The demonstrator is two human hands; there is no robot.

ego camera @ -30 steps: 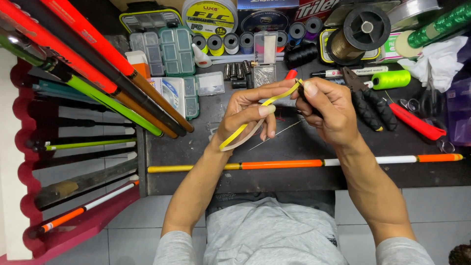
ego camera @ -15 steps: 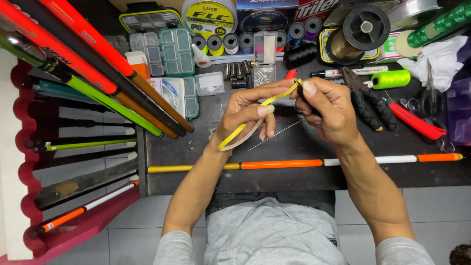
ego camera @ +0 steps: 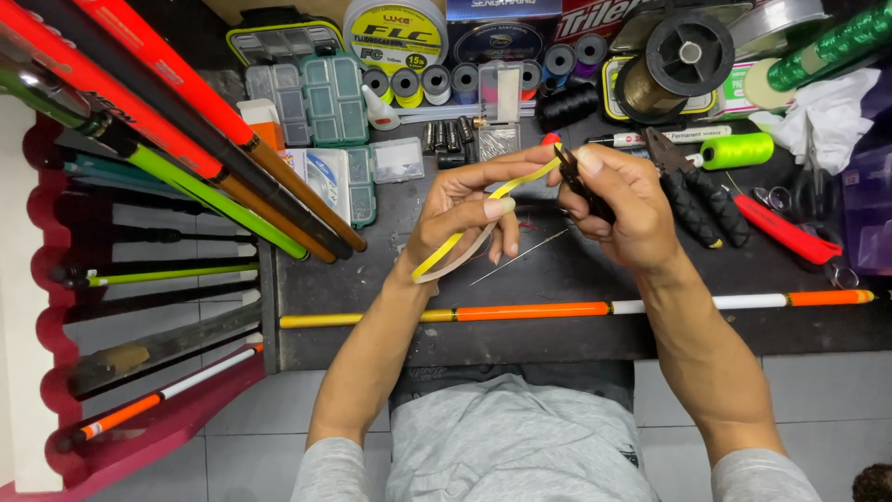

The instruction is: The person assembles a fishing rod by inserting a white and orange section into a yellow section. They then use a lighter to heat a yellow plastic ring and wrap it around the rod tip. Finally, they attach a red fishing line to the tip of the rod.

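My left hand [ego camera: 465, 212] pinches a thin yellow float stick [ego camera: 455, 244] that runs diagonally from my palm up to the right. My right hand [ego camera: 624, 203] meets its upper tip and grips a small dark tool [ego camera: 572, 177] against it. A fine wire stem [ego camera: 517, 258] sticks out below the hands, over the dark work mat [ego camera: 557, 344]. A long float with yellow, orange and white bands [ego camera: 576, 309] lies flat across the mat just under my wrists.
Long rods in red, black and green [ego camera: 186, 139] lean across the left. Clear tackle boxes [ego camera: 321, 98], line spools [ego camera: 395, 37], a black reel spool [ego camera: 689, 54], pliers [ego camera: 692, 191], a red-handled tool [ego camera: 785, 231] and a green thread spool [ego camera: 736, 151] crowd the back. A red rack [ego camera: 56, 279] holds floats.
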